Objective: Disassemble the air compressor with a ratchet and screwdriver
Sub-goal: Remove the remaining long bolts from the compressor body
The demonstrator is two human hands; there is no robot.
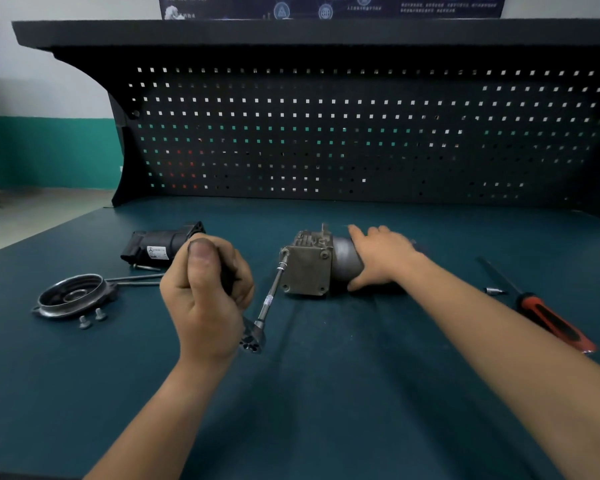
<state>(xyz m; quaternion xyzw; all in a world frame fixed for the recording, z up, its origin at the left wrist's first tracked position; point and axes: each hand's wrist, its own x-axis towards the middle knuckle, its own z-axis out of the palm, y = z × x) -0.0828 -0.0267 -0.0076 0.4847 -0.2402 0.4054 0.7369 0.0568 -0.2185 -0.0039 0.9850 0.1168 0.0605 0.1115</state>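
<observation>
The air compressor (307, 271) lay clasped in our right hand (381, 259) while our left hand (205, 296) closed tightly round the ratchet (254, 336).

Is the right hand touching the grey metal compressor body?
Touching. The head view shows the right hand gripping the rounded end of the grey metal compressor body, fingers on top, thumb beneath.

— Where's the left hand (205, 296)?
— Left of the compressor (309, 268), fisted round the ratchet (253, 338) handle, thumb on top.
— And the right hand (381, 258)?
— Forearm extended, fingers and thumb wrapped round the compressor's right end.
</observation>
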